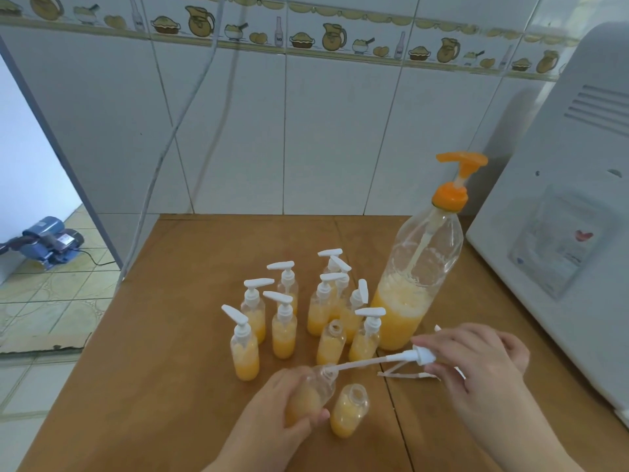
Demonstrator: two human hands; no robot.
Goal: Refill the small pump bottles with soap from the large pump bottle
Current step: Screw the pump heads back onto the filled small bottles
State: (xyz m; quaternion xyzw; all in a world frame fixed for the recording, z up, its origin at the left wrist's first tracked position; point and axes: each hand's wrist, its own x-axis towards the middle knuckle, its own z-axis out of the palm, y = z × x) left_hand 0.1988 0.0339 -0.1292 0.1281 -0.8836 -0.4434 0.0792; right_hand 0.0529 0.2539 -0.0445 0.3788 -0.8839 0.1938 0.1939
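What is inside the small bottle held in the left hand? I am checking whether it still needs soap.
The held bottle shows orange soap in its lower part and the tip of the white pump tube at its neck. The left hand covers its base, hiding the exact level.

- Your left hand (289, 400) grips a tilted small bottle (315, 390) at the table's (153, 386) near edge.
- Your right hand (476, 362) holds a pump head (420, 356) to its right, the tube's tip at that bottle's mouth.
- An uncapped bottle (349, 410) stands just right of the gripped one.
- Behind them cluster the capped small bottles (284, 321).
- The large pump bottle (415, 277) stands right of the cluster.
- A white appliance (561, 216) sits at the far right.
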